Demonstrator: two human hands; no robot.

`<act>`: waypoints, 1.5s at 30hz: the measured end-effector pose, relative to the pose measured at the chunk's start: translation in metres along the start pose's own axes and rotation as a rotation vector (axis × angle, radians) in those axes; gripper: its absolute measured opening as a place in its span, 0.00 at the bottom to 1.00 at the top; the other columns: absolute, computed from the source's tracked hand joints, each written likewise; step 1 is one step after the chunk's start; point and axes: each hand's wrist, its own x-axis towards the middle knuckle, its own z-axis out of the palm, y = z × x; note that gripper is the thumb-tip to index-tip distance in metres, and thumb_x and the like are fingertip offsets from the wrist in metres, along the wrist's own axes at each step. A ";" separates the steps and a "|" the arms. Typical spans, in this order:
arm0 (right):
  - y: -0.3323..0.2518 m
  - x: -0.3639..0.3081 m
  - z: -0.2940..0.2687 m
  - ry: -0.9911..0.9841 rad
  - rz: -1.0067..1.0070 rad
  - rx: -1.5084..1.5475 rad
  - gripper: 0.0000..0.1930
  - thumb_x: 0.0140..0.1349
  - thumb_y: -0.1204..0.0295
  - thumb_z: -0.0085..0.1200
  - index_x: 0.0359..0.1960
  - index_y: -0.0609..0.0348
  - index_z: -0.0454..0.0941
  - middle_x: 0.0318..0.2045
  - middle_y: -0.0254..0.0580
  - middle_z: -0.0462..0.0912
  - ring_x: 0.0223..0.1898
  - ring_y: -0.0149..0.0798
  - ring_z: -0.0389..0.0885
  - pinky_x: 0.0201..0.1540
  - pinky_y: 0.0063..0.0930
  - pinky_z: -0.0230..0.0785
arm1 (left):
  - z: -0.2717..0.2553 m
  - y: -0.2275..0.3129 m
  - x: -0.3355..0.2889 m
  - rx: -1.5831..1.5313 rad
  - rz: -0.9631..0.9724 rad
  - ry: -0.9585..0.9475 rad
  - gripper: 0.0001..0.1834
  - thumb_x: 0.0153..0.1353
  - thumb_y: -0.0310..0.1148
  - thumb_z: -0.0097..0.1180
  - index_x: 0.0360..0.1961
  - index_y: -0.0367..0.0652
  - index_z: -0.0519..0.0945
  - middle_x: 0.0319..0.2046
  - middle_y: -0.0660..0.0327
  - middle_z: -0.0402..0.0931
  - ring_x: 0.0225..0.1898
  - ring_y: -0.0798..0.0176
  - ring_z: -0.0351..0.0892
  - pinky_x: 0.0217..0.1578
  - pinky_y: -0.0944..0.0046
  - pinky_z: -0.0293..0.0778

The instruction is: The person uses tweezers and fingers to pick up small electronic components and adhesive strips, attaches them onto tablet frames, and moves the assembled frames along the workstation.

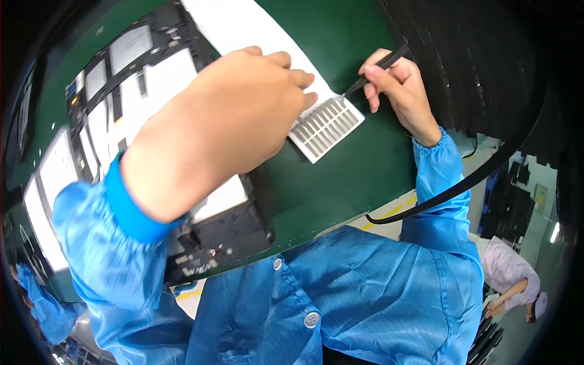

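Observation:
My right hand (398,91) is closed around dark tweezers (383,64), pinched between thumb and fingers. Their tips touch the upper edge of a white card (314,159) bearing rows of narrow grey strips. My left hand (237,103) reaches across from the left, its bent fingers at the card's left edge, seemingly gripping it; the thumb is hidden. Beneath that hand lies an opened black device frame (234,234) with white and silver panels, partly covered by my forearm. A long white sheet (261,30) runs behind my left hand towards the card.
The green table top (365,176) extends below the card to its near edge. A black cable (486,173) arcs over my right sleeve. More white panels (52,194) stand at the left. Other people (511,274) are in the background at both lower sides.

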 end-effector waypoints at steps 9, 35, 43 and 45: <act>-0.017 0.039 0.012 0.226 -0.107 0.357 0.20 0.75 0.58 0.48 0.55 0.63 0.75 0.37 0.32 0.80 0.33 0.22 0.76 0.36 0.16 0.71 | -0.060 -0.016 -0.045 -0.183 -0.097 0.607 0.12 0.56 0.23 0.50 0.39 0.39 0.84 0.38 0.51 0.83 0.43 0.47 0.84 0.45 0.52 0.78; -0.093 0.135 0.166 -0.018 -0.359 -0.108 0.19 0.66 0.55 0.61 0.37 0.62 0.79 0.27 0.43 0.85 0.26 0.29 0.86 0.30 0.17 0.79 | -0.005 -0.045 -0.154 -0.193 -0.465 0.767 0.14 0.67 0.33 0.52 0.51 0.45 0.83 0.58 0.58 0.76 0.60 0.50 0.74 0.62 0.51 0.67; -0.102 0.125 0.093 0.147 -0.632 0.019 0.15 0.72 0.62 0.54 0.42 0.64 0.80 0.30 0.43 0.85 0.24 0.27 0.82 0.28 0.20 0.74 | -0.016 -0.064 -0.148 0.148 -0.245 0.599 0.14 0.70 0.34 0.46 0.46 0.43 0.83 0.50 0.57 0.81 0.63 0.50 0.72 0.69 0.45 0.56; -0.097 0.091 0.067 0.156 -0.473 0.150 0.14 0.70 0.62 0.57 0.41 0.63 0.80 0.27 0.40 0.83 0.22 0.27 0.80 0.24 0.19 0.72 | -0.040 -0.054 -0.145 0.241 -0.193 0.539 0.13 0.69 0.33 0.48 0.45 0.41 0.83 0.48 0.56 0.83 0.61 0.49 0.74 0.68 0.46 0.59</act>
